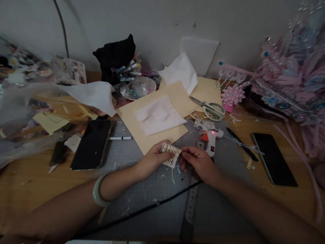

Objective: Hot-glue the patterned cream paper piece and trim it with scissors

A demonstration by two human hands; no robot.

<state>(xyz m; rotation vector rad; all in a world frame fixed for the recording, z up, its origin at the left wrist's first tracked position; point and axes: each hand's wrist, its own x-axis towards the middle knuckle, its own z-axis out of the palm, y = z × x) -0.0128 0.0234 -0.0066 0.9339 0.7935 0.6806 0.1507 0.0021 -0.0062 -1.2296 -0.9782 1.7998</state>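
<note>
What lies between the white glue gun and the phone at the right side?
In the head view, a slim black tool and a translucent strip lie between the glue gun and the phone.

Head-worn view, forward and down over table [38, 184]

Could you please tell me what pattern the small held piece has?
The piece has dark rounded outlines on a pale ground, seen in the head view.
</note>
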